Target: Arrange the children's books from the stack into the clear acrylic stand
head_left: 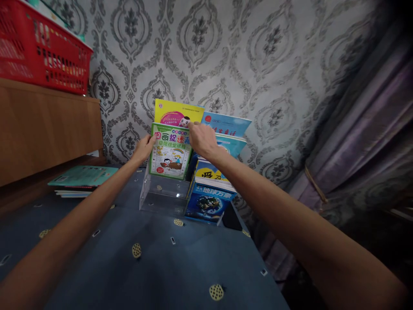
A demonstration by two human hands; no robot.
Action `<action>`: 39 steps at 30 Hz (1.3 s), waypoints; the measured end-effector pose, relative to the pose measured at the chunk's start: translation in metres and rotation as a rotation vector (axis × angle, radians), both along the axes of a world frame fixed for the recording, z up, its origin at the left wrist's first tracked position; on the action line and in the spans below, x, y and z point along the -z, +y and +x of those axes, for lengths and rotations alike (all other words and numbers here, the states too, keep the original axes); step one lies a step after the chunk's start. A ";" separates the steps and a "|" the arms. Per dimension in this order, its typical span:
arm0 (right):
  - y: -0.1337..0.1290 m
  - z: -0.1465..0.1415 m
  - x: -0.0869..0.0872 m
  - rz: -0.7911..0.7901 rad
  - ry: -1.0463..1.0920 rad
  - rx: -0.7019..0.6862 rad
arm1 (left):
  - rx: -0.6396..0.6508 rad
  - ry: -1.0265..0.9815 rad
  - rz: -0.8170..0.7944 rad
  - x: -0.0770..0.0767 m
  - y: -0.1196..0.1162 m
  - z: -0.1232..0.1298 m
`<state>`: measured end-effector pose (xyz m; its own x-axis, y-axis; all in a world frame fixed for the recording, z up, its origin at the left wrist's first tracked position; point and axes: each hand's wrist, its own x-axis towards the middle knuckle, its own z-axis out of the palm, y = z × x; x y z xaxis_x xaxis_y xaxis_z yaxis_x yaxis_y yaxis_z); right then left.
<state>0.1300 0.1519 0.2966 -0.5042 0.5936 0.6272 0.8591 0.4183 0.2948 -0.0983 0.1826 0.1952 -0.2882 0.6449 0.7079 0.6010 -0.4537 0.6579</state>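
Note:
A green picture book (171, 153) stands upright in a clear tiered rack (164, 196). My left hand (144, 148) grips its upper left edge, and the fingers of my right hand (202, 138) are closed at its upper right corner. Behind it rises a yellow book (177, 113) with a pink patch. To the right, a light blue book (227, 124) fills the back tier, partly covered by my right hand. Lower on that side are a yellow-and-blue book (206, 171) and a dark blue book with a globe (208, 204).
A stack of books (85, 176) lies left of the rack on the blue patterned cloth (155, 267). Further left, a red basket (64, 64) sits on a wooden cabinet (51, 129). A dark flat object (231, 217) lies right of the rack; purple curtains (348, 142) hang beyond.

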 end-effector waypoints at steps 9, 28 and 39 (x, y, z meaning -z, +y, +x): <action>-0.003 -0.002 0.004 -0.010 0.017 -0.028 | -0.054 0.036 0.000 0.002 -0.005 0.005; -0.009 -0.001 0.010 -0.015 0.004 -0.060 | -0.067 0.052 -0.030 0.004 -0.014 0.008; -0.012 -0.001 0.014 -0.042 0.004 -0.057 | -0.059 0.029 -0.038 0.008 -0.015 0.006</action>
